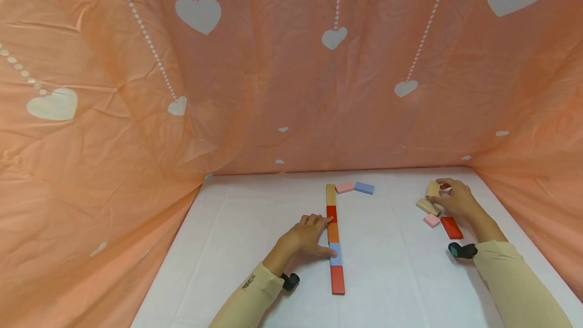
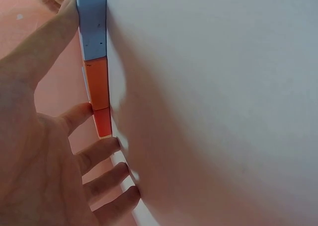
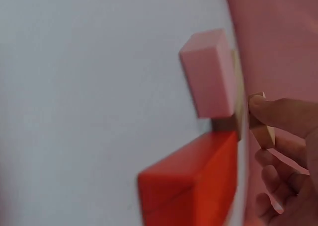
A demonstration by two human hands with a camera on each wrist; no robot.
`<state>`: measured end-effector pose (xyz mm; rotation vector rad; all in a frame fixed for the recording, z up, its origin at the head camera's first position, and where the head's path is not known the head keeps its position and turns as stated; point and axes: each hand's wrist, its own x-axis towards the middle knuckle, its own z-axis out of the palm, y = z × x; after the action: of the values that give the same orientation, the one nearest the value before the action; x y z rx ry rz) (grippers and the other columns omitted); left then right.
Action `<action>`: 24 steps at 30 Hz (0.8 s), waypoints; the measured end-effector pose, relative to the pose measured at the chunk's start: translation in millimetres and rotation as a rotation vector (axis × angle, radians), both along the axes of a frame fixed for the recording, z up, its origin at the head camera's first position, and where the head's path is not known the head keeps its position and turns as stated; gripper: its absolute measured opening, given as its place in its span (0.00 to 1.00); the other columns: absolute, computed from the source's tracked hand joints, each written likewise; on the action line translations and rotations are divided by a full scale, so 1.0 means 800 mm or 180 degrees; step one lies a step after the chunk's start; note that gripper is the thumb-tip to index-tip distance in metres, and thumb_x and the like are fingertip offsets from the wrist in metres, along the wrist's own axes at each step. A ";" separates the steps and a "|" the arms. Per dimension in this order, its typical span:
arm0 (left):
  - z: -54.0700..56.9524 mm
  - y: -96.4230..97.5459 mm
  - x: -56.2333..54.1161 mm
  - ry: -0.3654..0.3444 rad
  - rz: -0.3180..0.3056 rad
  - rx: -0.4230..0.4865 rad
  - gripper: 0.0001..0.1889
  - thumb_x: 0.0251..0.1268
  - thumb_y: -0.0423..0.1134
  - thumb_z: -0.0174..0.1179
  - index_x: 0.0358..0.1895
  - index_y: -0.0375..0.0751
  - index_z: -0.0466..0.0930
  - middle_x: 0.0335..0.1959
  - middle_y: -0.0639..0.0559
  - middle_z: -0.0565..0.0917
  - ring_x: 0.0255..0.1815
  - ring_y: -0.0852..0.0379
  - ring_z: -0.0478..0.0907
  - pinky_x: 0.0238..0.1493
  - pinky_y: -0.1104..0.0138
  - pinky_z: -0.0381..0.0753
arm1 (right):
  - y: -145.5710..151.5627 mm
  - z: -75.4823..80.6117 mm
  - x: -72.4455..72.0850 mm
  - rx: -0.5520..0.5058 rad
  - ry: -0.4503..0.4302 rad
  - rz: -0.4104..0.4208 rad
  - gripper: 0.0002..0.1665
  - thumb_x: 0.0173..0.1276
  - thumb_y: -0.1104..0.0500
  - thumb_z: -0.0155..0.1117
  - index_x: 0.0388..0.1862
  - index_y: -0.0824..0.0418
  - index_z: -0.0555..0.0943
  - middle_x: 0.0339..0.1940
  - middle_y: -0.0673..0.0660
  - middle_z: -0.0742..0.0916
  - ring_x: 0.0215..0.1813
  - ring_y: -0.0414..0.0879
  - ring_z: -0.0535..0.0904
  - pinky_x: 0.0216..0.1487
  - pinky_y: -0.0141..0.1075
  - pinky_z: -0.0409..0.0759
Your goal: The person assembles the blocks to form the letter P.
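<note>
A straight row of rectangular blocks runs away from the person: a red block (image 1: pixel 337 280) nearest, then a blue block (image 1: pixel 336 260), an orange block (image 1: pixel 333 233), a red block (image 1: pixel 331 211) and a plain wooden block (image 1: pixel 330 195). My left hand (image 1: pixel 305 237) lies along the row's left side, fingers spread, thumb at the blue block and index fingertip by the farther red one. Over at the right, my right hand (image 1: pixel 461 201) pinches a plain wooden block (image 3: pixel 263 133) between thumb and fingers. Another wooden block (image 1: pixel 428 207) lies just in front of it.
Near my right hand lie a small pink block (image 1: pixel 431 220) and a red block (image 1: pixel 451 228). Beside the row's far end, a pink block (image 1: pixel 344 188) touches a blue block (image 1: pixel 364 188). An orange curtain with hearts (image 1: pixel 291 75) closes off the white table's back and sides.
</note>
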<state>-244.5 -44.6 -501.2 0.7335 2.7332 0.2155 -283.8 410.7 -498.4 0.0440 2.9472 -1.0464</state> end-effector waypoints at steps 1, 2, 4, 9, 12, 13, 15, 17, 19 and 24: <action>0.000 0.000 0.000 0.0001 0.0002 0.0000 0.53 0.61 0.71 0.72 0.85 0.55 0.60 0.81 0.48 0.66 0.78 0.45 0.64 0.75 0.50 0.75 | -0.003 0.002 -0.001 0.0020 0.0052 0.0033 0.44 0.73 0.54 0.74 0.75 0.77 0.64 0.63 0.83 0.73 0.63 0.78 0.68 0.62 0.71 0.76; 0.000 0.000 0.000 -0.0003 0.0006 0.0002 0.53 0.61 0.70 0.72 0.85 0.55 0.60 0.81 0.48 0.66 0.78 0.45 0.64 0.75 0.50 0.75 | -0.005 0.004 -0.001 0.0041 0.0098 0.0070 0.44 0.73 0.55 0.74 0.75 0.77 0.65 0.63 0.83 0.74 0.63 0.77 0.68 0.61 0.70 0.77; 0.000 -0.001 0.001 -0.0003 0.0008 0.0010 0.53 0.61 0.70 0.72 0.85 0.55 0.60 0.81 0.48 0.66 0.78 0.45 0.64 0.75 0.49 0.75 | -0.011 0.008 -0.002 0.0069 0.0182 0.0158 0.43 0.72 0.56 0.75 0.74 0.77 0.65 0.62 0.82 0.75 0.61 0.77 0.70 0.59 0.68 0.79; 0.001 -0.001 0.001 -0.0018 -0.0004 0.0037 0.53 0.61 0.70 0.72 0.86 0.55 0.59 0.82 0.48 0.65 0.79 0.45 0.63 0.76 0.49 0.74 | -0.026 0.015 -0.003 -0.0139 0.0070 0.0308 0.44 0.72 0.57 0.76 0.76 0.75 0.65 0.64 0.79 0.74 0.59 0.72 0.71 0.45 0.49 0.87; 0.002 -0.002 0.001 -0.0018 -0.0005 0.0044 0.53 0.62 0.69 0.72 0.86 0.55 0.60 0.81 0.48 0.66 0.79 0.45 0.64 0.76 0.50 0.74 | -0.037 0.017 -0.006 -0.0247 0.0015 0.0405 0.44 0.71 0.57 0.77 0.76 0.74 0.66 0.64 0.78 0.74 0.58 0.69 0.72 0.41 0.40 0.85; 0.002 -0.002 0.001 -0.0020 -0.0004 0.0045 0.53 0.62 0.69 0.72 0.86 0.55 0.60 0.81 0.48 0.66 0.79 0.45 0.64 0.76 0.50 0.74 | -0.041 0.016 -0.007 -0.0231 0.0051 0.0449 0.44 0.71 0.57 0.77 0.76 0.74 0.66 0.64 0.77 0.75 0.57 0.68 0.72 0.41 0.38 0.83; 0.003 -0.002 0.002 -0.0017 -0.0009 0.0048 0.53 0.62 0.69 0.72 0.86 0.54 0.60 0.81 0.48 0.66 0.79 0.45 0.64 0.76 0.50 0.74 | -0.049 0.016 -0.008 -0.0157 0.0145 0.0517 0.42 0.70 0.58 0.78 0.74 0.74 0.68 0.62 0.76 0.77 0.56 0.66 0.73 0.41 0.36 0.80; 0.003 -0.002 0.002 -0.0017 -0.0015 0.0045 0.53 0.62 0.70 0.72 0.86 0.54 0.59 0.82 0.48 0.66 0.79 0.45 0.63 0.76 0.50 0.74 | -0.057 0.016 -0.009 -0.0126 0.0258 0.0591 0.41 0.68 0.59 0.79 0.73 0.74 0.70 0.60 0.75 0.78 0.54 0.64 0.74 0.42 0.36 0.78; 0.004 -0.002 0.003 -0.0022 -0.0013 0.0050 0.53 0.62 0.70 0.72 0.86 0.54 0.59 0.82 0.48 0.65 0.79 0.45 0.63 0.76 0.49 0.73 | -0.066 0.015 -0.010 -0.0129 0.0375 0.0651 0.40 0.66 0.61 0.80 0.70 0.75 0.72 0.57 0.74 0.80 0.52 0.62 0.75 0.41 0.36 0.77; 0.007 -0.002 0.003 -0.0040 0.0000 0.0059 0.53 0.62 0.69 0.72 0.86 0.55 0.60 0.82 0.49 0.66 0.79 0.45 0.63 0.76 0.50 0.73 | -0.086 0.010 -0.014 -0.0175 0.0577 0.0802 0.38 0.62 0.63 0.82 0.66 0.75 0.76 0.52 0.72 0.82 0.47 0.57 0.77 0.42 0.37 0.75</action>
<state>-242.1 -46.4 -495.9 0.7346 2.7230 0.2449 -294.9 341.6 -490.8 -0.4330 2.9703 -1.1465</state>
